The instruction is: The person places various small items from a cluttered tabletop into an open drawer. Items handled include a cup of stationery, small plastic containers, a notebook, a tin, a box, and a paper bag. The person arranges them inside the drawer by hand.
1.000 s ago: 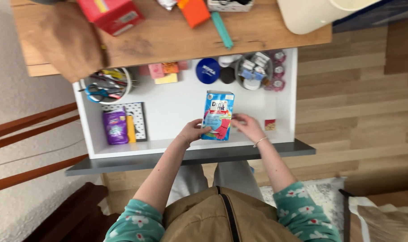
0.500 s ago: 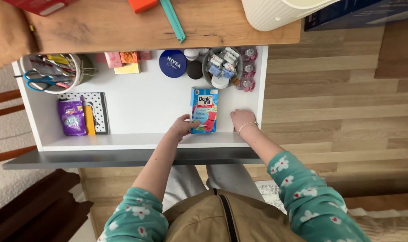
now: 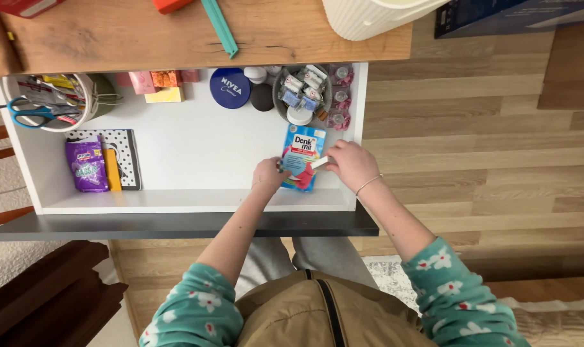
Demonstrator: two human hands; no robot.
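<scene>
An open white drawer (image 3: 195, 154) lies under a wooden desktop (image 3: 131, 38). A flat blue box with a pink picture (image 3: 303, 149) rests near the drawer's front right. My left hand (image 3: 269, 173) grips its lower left edge. Over the box's right side, my right hand (image 3: 351, 164) pinches a small white packet (image 3: 320, 162), with a thin bracelet on that wrist. Both sleeves are teal with white flowers.
At the drawer's back are a round dark blue tin (image 3: 229, 88), a grey bowl of small packets (image 3: 301, 96) and a white cup with scissors and pens (image 3: 44, 106). A purple pouch (image 3: 86, 166) and a dotted notebook (image 3: 128, 157) lie left. A cream ribbed container (image 3: 369, 16) stands on the desk.
My right hand reached to the drawer's right edge, picked up the small packet and brought it over the blue box. The box shifted a little to the right.
</scene>
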